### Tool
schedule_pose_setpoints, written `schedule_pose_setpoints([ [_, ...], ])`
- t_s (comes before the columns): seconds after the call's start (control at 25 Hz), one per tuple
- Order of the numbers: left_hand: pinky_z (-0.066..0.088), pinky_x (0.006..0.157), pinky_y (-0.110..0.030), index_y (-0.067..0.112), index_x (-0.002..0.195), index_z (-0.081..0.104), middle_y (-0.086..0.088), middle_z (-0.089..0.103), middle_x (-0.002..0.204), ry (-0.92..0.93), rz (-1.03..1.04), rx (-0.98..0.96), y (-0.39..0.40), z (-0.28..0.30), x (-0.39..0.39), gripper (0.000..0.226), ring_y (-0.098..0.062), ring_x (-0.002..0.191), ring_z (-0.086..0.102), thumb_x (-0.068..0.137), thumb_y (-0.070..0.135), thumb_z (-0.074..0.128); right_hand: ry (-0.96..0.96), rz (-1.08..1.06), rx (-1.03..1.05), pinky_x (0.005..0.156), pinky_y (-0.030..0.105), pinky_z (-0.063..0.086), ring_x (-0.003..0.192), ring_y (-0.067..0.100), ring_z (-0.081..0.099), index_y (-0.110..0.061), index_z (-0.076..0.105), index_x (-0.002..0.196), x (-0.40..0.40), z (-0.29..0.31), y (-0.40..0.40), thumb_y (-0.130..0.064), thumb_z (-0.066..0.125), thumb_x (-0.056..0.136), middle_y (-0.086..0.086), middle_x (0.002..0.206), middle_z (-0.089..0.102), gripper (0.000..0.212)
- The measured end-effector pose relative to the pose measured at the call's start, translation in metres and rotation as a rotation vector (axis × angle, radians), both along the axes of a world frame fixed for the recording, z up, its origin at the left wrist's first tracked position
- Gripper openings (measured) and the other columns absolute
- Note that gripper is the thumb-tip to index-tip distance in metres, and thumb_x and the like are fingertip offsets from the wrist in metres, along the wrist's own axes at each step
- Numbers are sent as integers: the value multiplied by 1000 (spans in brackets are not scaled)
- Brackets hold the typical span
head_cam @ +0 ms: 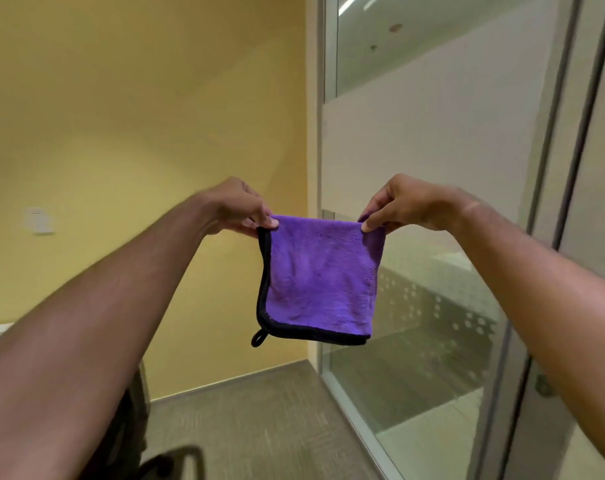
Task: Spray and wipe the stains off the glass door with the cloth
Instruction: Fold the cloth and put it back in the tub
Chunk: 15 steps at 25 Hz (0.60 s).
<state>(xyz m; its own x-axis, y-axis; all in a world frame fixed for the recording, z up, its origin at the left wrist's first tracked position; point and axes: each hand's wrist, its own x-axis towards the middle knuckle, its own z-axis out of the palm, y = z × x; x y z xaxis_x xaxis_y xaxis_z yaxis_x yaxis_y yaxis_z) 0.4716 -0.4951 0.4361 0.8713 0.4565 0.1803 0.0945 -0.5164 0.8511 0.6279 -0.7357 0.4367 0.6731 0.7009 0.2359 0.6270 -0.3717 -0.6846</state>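
Note:
A folded purple cloth [320, 278] with a black hem and a small black loop at its lower left corner hangs in the air in front of me. My left hand [240, 207] pinches its upper left corner. Its upper right corner is pinched by my right hand [403, 204]. The glass door [432, 140] stands to the right, with a frosted band at hand height and a few small brownish spots near its top. No spray bottle is in view.
A yellow wall [138, 116] fills the left, with a blurred white wall plate [39, 221]. Grey carpet [259, 420] covers the floor. A dark chair [134, 434] sits at the lower left. Metal door frames [550, 168] run along the right.

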Motion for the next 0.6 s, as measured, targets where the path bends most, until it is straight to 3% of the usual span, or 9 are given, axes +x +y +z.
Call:
schedule_pose_setpoints([
  [0.12, 58, 57, -25, 0, 72, 67, -11, 66, 73, 10, 97, 6, 47, -5, -51, 12, -18, 67, 67, 72, -7, 77, 1, 77, 13, 80, 31, 61, 83, 20, 70, 4, 76, 94, -30, -6, 63, 2, 79, 76, 19, 91, 75, 18],
  [0.28, 60, 62, -27, 2, 71, 69, -13, 67, 78, 25, 188, 24, 116, -14, -125, 12, -21, 76, 67, 71, -5, 79, 0, 171, 15, 77, 30, 60, 79, 18, 69, 0, 77, 87, -83, -18, 148, 2, 77, 77, 12, 81, 74, 10],
  [0.6, 60, 63, -25, 0, 76, 69, -16, 69, 80, 86, 328, 48, 239, -39, -262, 13, -22, 72, 70, 71, -7, 78, -8, 423, -53, 86, 41, 58, 83, 22, 69, -1, 75, 92, -182, -48, 306, 3, 76, 79, 22, 91, 74, 14],
])
